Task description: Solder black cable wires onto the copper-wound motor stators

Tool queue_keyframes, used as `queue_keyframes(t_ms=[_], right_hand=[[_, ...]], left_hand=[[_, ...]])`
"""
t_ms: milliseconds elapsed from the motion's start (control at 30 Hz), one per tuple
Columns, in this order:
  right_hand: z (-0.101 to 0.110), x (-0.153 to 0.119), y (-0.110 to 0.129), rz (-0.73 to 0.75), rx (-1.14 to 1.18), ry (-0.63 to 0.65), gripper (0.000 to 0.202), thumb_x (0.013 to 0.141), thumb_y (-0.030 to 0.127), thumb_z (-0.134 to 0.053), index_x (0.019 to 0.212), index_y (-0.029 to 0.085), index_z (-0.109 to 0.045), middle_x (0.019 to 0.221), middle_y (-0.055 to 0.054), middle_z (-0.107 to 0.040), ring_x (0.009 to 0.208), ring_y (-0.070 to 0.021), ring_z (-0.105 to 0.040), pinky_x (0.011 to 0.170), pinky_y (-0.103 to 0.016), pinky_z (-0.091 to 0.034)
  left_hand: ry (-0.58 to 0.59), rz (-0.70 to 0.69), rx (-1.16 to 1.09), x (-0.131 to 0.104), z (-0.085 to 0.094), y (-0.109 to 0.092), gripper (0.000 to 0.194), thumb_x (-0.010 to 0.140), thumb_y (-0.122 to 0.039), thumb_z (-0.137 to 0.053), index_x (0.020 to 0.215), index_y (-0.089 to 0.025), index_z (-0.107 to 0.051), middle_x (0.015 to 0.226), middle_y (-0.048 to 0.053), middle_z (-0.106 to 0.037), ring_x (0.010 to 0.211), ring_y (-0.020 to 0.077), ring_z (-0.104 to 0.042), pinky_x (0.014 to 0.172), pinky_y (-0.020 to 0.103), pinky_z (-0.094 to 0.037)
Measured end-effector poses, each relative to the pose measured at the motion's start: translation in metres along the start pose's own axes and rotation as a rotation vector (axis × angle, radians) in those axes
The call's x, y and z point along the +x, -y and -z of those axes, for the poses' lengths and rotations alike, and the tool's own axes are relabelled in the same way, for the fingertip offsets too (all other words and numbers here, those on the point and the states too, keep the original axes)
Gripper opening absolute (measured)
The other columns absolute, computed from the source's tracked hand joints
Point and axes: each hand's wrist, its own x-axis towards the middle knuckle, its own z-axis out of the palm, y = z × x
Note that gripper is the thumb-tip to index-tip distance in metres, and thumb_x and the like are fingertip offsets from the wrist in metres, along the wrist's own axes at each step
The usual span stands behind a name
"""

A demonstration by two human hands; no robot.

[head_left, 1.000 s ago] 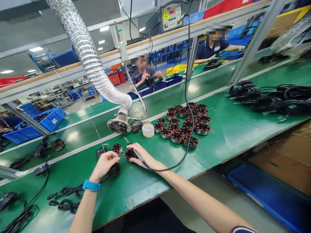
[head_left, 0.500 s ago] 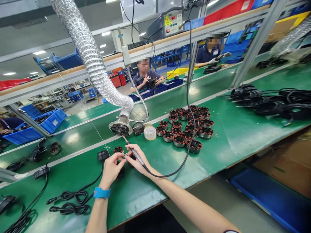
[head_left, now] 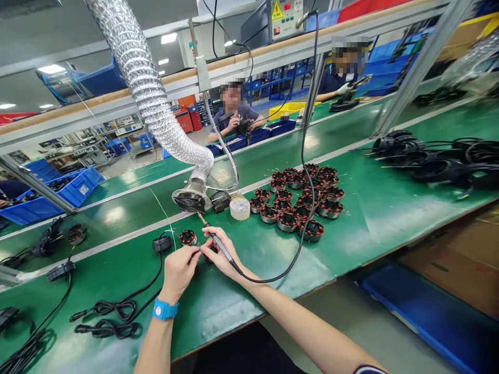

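My right hand [head_left: 223, 255] is wrapped round a soldering iron [head_left: 219, 243], whose tip points up toward the fume hose mouth [head_left: 191, 197]. The same hand's thumb and finger meet the fingertips of my left hand [head_left: 179, 269]. My left hand, with a blue wristband [head_left: 165, 309], is closed in a pinch; a thin wire showed there earlier, though the fingers now mostly hide it. Just beyond the hands sits a copper-wound motor stator [head_left: 188, 237]. Left of it is a round black cap [head_left: 161, 243] with a cable running toward me.
Several copper-wound stators [head_left: 287, 222] stand on the green bench right of a tape roll [head_left: 239, 209]. Black cabled rings [head_left: 436, 166] are piled farther right; tied cables [head_left: 109, 312] lie at left. The iron's cord rises to a soldering station [head_left: 286, 21]. Two co-workers sit beyond the bench.
Both hands stay together, and the fingertips have drawn closer, covering the yellow-green wire end. The view has shifted slightly, so the stator beyond shows more fully.
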Motion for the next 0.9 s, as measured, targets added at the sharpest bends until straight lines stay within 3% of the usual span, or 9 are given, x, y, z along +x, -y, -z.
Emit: queue_keyframes(t_ms=[167, 300, 567, 700, 900], right_hand=[[-0.0020, -0.0028, -0.0039, -0.004, 0.059, 0.011, 0.042, 0.080, 0.022, -0.068, 0.119, 0.026, -0.054, 0.107, -0.005, -0.052, 0.077, -0.0133, -0.066, 0.074, -0.030, -0.058], [-0.0024, -0.0039, -0.0053, -0.014, 0.091, 0.011, 0.041, 0.080, 0.022, -0.068, 0.118, 0.027, -0.055, 0.108, -0.004, -0.050, 0.075, -0.0126, -0.066, 0.071, -0.029, -0.058], [-0.0050, -0.0057, -0.0053, -0.008, 0.088, -0.017, 0.037, 0.081, 0.021, -0.068, 0.116, 0.027, -0.058, 0.105, -0.003, -0.052, 0.070, -0.0107, -0.063, 0.071, -0.028, -0.056], [-0.0052, -0.0060, -0.0029, 0.026, 0.082, -0.019, 0.038, 0.081, 0.021, -0.068, 0.117, 0.027, -0.058, 0.106, -0.004, -0.052, 0.075, -0.0124, -0.066, 0.076, -0.030, -0.056], [-0.0059, -0.0059, 0.0036, 0.035, 0.036, -0.019, 0.036, 0.079, 0.018, -0.066, 0.114, 0.024, -0.057, 0.102, -0.003, -0.053, 0.071, -0.0111, -0.063, 0.072, -0.028, -0.056]], left_hand=[[-0.001, 0.011, -0.048, 0.0004, -0.0027, 0.0013, 0.022, 0.090, -0.037, -0.056, 0.090, -0.023, -0.074, 0.090, 0.008, -0.073, 0.082, 0.0215, -0.064, 0.078, 0.031, -0.046], [0.006, 0.142, -0.169, 0.0011, -0.0031, 0.0009, 0.023, 0.086, -0.040, -0.061, 0.085, -0.021, -0.074, 0.076, 0.004, -0.071, 0.066, 0.0179, -0.059, 0.064, 0.028, -0.044], [0.032, 0.310, -0.518, 0.0044, 0.0005, 0.0032, 0.029, 0.077, -0.044, -0.071, 0.080, -0.015, -0.069, 0.064, 0.002, -0.063, 0.060, 0.0142, -0.056, 0.060, 0.026, -0.044], [0.063, 0.331, -0.589, 0.0046, 0.0014, 0.0051, 0.031, 0.075, -0.045, -0.073, 0.079, -0.015, -0.068, 0.062, 0.000, -0.060, 0.056, 0.0113, -0.051, 0.057, 0.024, -0.041], [0.068, 0.381, -0.647, 0.0067, 0.0019, -0.0007, 0.035, 0.070, -0.045, -0.078, 0.079, -0.012, -0.070, 0.059, -0.001, -0.057, 0.054, 0.0096, -0.046, 0.055, 0.023, -0.036]])
